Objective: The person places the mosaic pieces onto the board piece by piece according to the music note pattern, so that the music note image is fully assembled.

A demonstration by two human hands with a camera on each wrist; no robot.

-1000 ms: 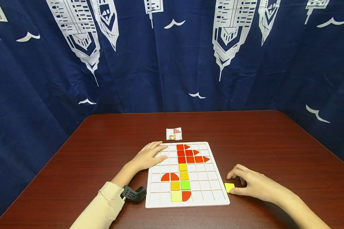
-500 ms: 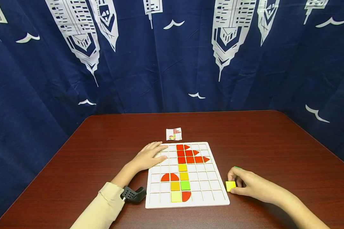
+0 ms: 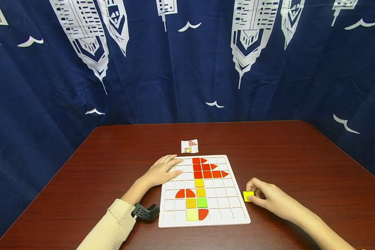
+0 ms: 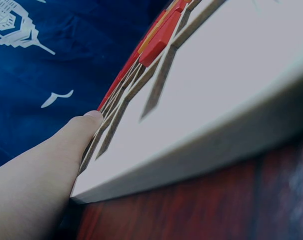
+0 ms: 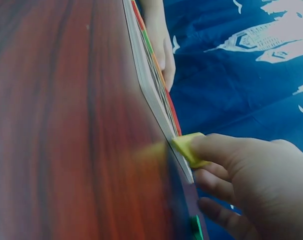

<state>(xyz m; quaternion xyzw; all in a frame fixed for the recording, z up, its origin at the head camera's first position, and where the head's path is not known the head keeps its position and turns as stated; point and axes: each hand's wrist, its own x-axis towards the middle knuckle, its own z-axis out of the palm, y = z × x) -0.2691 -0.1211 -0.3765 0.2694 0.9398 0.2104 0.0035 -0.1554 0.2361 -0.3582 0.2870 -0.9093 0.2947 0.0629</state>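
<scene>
A white grid board (image 3: 225, 201) lies on the table, bearing red, yellow, orange and green pieces in some of its squares. My left hand (image 3: 160, 171) rests on its upper left corner with fingers extended; the thumb (image 4: 74, 131) lies over the rim in the left wrist view. Just off the board's right edge, my right hand (image 3: 273, 199) pinches a yellow square tile (image 3: 248, 196) between thumb and fingers. The right wrist view shows this tile (image 5: 189, 149) clear of the tabletop. A green piece (image 5: 196, 227) lies beyond the right hand, hidden in the head view.
Beyond the board lies a small white card (image 3: 189, 146) printed with a coloured block pattern. The brown table (image 3: 90, 173) reaches back to a dark blue curtain (image 3: 150, 76) with white drawings. A black strap device (image 3: 146, 211) is on the left wrist.
My right hand has lifted the yellow tile and shifted it slightly away from me and toward the board. A green edge behind that hand showed half a second ago. The left hand stays put.
</scene>
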